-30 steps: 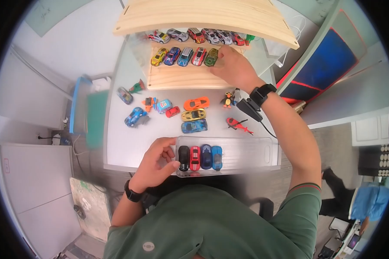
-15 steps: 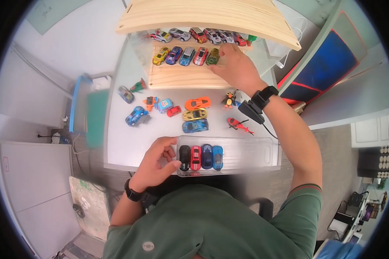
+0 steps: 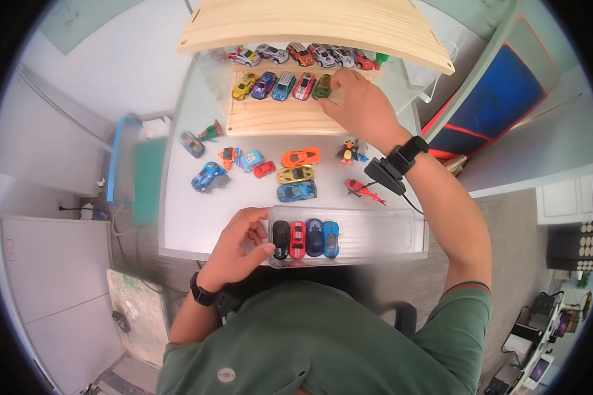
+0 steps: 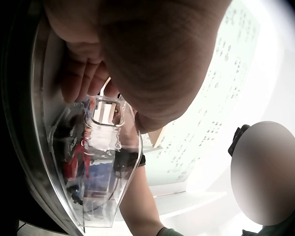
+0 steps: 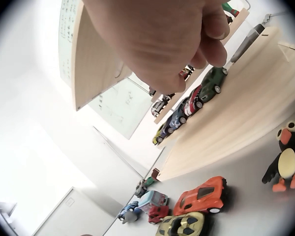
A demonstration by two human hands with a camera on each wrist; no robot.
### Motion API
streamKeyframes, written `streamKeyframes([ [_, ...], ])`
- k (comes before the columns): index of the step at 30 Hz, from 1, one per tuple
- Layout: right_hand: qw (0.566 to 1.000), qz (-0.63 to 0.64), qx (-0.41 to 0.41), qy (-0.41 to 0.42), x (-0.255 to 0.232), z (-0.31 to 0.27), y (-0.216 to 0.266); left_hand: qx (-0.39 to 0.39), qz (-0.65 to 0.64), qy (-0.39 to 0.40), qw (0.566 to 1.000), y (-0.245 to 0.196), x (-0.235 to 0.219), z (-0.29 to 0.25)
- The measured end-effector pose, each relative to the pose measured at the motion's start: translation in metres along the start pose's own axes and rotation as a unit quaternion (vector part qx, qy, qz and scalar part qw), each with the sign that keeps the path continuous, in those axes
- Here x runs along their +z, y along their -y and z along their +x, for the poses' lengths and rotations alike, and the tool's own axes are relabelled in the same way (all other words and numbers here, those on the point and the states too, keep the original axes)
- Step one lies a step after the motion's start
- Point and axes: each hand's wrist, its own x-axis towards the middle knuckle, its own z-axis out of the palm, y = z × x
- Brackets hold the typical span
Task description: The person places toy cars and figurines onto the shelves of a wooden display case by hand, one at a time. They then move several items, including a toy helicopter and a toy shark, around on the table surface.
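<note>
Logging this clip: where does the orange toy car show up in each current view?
Head: orange toy car near the middle of the table, directly above the gold car.
Left wrist: I cannot make it out there.
Right wrist: lower part, right of center, just above the gold car.
Shared landmark, head and right wrist: the penguin figure, to its right in both.

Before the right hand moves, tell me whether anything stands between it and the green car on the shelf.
Nothing visible does. The right hand is right beside the green car; the red-and-white car stands on that car's other side. Whether the fingers touch it, I can't tell.
</note>
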Motion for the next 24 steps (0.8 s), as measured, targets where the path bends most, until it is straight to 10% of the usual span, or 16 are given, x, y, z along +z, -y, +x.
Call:
streamKeyframes([
  [10, 0.984, 0.129, 0.109, 0.054, -0.084, -0.09, 0.018, -0.025, -0.026, 0.007, 0.999, 0.009, 0.001, -0.001],
  [24, 0.873, 0.408, 0.228, -0.137, -0.066, -0.284, -0.023, -0.081, 0.051, -0.119, 0.988, -0.007, 0.016, 0.003],
])
